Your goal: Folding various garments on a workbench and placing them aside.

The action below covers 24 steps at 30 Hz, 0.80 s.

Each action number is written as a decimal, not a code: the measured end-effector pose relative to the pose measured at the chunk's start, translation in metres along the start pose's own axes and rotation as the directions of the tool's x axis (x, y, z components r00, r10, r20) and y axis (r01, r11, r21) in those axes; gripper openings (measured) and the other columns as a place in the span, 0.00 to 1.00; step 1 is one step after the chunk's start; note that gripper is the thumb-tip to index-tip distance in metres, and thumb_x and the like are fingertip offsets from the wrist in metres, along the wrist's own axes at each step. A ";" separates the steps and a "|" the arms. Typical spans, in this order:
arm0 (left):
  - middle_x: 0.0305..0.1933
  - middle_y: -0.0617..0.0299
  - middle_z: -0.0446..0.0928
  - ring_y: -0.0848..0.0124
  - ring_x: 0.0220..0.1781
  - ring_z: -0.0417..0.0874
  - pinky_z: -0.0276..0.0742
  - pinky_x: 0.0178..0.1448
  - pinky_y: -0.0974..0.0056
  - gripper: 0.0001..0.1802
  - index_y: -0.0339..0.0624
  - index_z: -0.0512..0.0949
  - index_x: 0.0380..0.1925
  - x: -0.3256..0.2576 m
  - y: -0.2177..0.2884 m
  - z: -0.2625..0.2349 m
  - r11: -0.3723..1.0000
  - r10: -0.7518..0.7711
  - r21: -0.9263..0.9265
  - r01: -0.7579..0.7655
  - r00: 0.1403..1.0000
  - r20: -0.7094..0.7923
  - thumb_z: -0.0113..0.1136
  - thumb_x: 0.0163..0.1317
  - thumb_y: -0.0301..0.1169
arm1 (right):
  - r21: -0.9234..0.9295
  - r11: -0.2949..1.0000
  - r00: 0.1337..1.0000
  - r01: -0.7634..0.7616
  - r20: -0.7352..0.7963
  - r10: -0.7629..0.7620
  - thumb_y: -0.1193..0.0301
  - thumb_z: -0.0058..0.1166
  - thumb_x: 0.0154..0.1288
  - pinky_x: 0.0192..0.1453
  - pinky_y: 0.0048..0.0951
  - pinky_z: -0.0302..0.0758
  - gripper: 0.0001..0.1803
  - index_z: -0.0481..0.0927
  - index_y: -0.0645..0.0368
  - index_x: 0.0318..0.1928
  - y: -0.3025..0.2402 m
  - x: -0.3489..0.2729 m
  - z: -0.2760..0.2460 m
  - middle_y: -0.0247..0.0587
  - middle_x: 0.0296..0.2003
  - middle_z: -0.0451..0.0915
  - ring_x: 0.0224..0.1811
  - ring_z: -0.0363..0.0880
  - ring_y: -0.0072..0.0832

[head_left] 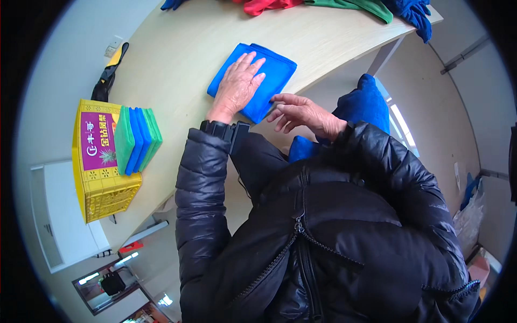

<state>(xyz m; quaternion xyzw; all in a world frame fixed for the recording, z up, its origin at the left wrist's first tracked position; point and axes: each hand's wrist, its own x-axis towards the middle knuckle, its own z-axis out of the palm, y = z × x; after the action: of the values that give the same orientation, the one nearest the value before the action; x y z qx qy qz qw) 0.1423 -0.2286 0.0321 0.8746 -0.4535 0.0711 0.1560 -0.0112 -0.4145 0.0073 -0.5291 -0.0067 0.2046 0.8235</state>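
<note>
A white socket (pixel 112 46) is mounted on the wall (pixel 70 70). A yellow crate (pixel 110 198) with a purple label (pixel 96 137) is placed on the table (pixel 167 59), near a black-and-yellow object (pixel 105 81). A clear plastic bag (pixel 469 220) is seen at far right.

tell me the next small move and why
Probably close the right hand on the near right edge of the folded blue cloth: that hand is half-curled there, gripping nothing, while the left hand rests flat on the cloth.

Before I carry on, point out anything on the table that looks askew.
On the table, a crumpled dark blue cloth droops over the edge at upper right, unlike the neatly folded blue cloth under the left hand.
</note>
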 end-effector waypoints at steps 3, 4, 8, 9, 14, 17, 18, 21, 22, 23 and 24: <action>0.77 0.51 0.60 0.52 0.79 0.59 0.52 0.79 0.44 0.30 0.52 0.66 0.72 0.005 -0.007 0.016 0.999 0.021 0.023 -0.023 0.998 0.059 0.46 0.75 0.51 | 0.173 0.983 0.997 -0.068 0.054 0.059 0.64 0.46 0.80 0.48 0.30 0.83 0.29 0.57 0.62 0.73 -0.004 0.004 -0.001 0.47 0.51 0.83 0.44 0.86 0.30; 0.78 0.51 0.59 0.52 0.80 0.57 0.50 0.80 0.44 0.31 0.52 0.64 0.73 0.004 -0.008 0.020 0.999 0.003 0.035 -0.005 0.999 0.054 0.45 0.75 0.52 | 0.235 0.967 0.993 -0.094 0.093 0.074 0.64 0.45 0.80 0.49 0.29 0.83 0.29 0.55 0.62 0.73 -0.005 0.005 0.000 0.48 0.51 0.83 0.44 0.86 0.31; 0.81 0.53 0.54 0.53 0.82 0.51 0.44 0.81 0.44 0.34 0.55 0.60 0.75 0.006 -0.009 0.024 0.996 -0.070 0.054 0.064 0.992 0.101 0.40 0.75 0.57 | 0.368 0.908 0.957 -0.202 0.270 0.104 0.66 0.45 0.80 0.48 0.30 0.85 0.32 0.48 0.63 0.75 0.003 0.019 0.004 0.51 0.52 0.82 0.44 0.87 0.33; 0.81 0.54 0.52 0.53 0.83 0.49 0.42 0.82 0.44 0.36 0.55 0.58 0.76 0.010 -0.009 0.023 0.995 -0.097 0.050 0.091 0.983 0.154 0.39 0.75 0.58 | 0.396 0.886 0.936 -0.243 0.337 0.106 0.67 0.44 0.79 0.48 0.30 0.85 0.34 0.46 0.62 0.76 0.006 0.022 0.005 0.51 0.52 0.82 0.44 0.87 0.34; 0.83 0.56 0.46 0.53 0.84 0.44 0.36 0.81 0.39 0.42 0.59 0.52 0.78 0.008 0.000 0.023 0.987 -0.148 0.089 0.132 0.968 0.205 0.39 0.71 0.66 | 0.373 0.872 0.913 -0.317 0.370 0.173 0.69 0.44 0.79 0.47 0.30 0.86 0.37 0.41 0.62 0.78 0.013 0.025 0.017 0.52 0.52 0.82 0.43 0.88 0.34; 0.83 0.57 0.46 0.53 0.84 0.43 0.36 0.81 0.38 0.44 0.60 0.51 0.79 0.007 0.001 0.024 0.985 -0.145 0.121 0.125 0.973 0.180 0.40 0.69 0.67 | 0.107 0.940 0.908 -0.323 0.314 0.277 0.69 0.44 0.79 0.48 0.30 0.85 0.41 0.34 0.63 0.78 0.013 0.013 0.024 0.52 0.52 0.83 0.42 0.88 0.33; 0.83 0.57 0.46 0.53 0.84 0.43 0.36 0.81 0.37 0.45 0.60 0.51 0.79 0.006 0.002 0.025 0.983 -0.145 0.136 0.123 0.976 0.165 0.41 0.68 0.68 | 0.107 0.939 0.908 -0.327 0.313 0.280 0.69 0.44 0.79 0.48 0.30 0.85 0.41 0.34 0.63 0.78 0.011 0.011 0.024 0.52 0.52 0.83 0.42 0.88 0.33; 0.83 0.56 0.47 0.52 0.84 0.44 0.36 0.80 0.35 0.45 0.59 0.53 0.78 0.007 0.003 0.030 0.983 -0.149 0.131 0.131 0.979 0.137 0.43 0.68 0.69 | -0.131 0.959 0.892 -0.252 0.354 0.282 0.69 0.47 0.76 0.48 0.29 0.85 0.45 0.31 0.56 0.79 0.006 0.007 0.020 0.49 0.50 0.83 0.40 0.88 0.30; 0.83 0.55 0.47 0.52 0.84 0.44 0.36 0.80 0.34 0.45 0.59 0.54 0.78 0.008 0.002 0.031 0.982 -0.149 0.132 0.133 0.981 0.122 0.44 0.67 0.69 | -0.131 0.959 0.892 -0.253 0.353 0.284 0.69 0.47 0.76 0.48 0.29 0.85 0.45 0.31 0.56 0.79 0.006 0.007 0.020 0.49 0.50 0.83 0.40 0.88 0.30; 0.83 0.55 0.47 0.52 0.84 0.44 0.36 0.80 0.34 0.45 0.59 0.54 0.78 0.008 0.003 0.031 0.983 -0.148 0.131 0.132 0.981 0.121 0.44 0.67 0.69 | -0.339 0.926 0.906 -0.165 0.319 0.278 0.69 0.48 0.75 0.47 0.30 0.84 0.44 0.36 0.54 0.80 0.006 0.007 0.019 0.48 0.48 0.84 0.40 0.87 0.30; 0.83 0.56 0.47 0.52 0.84 0.44 0.37 0.80 0.34 0.45 0.59 0.54 0.78 0.008 0.003 0.032 0.982 -0.145 0.138 0.128 0.983 0.117 0.44 0.67 0.69 | -0.533 0.843 0.921 -0.075 0.288 0.264 0.69 0.50 0.74 0.47 0.31 0.84 0.43 0.40 0.52 0.80 0.005 0.006 0.019 0.47 0.46 0.85 0.40 0.87 0.29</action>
<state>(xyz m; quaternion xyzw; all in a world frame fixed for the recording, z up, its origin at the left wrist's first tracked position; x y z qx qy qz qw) 0.1442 -0.2476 0.0048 0.9147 -0.3957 0.0339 0.0744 -0.0116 -0.3940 0.0096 -0.6819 -0.1596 0.3592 0.6168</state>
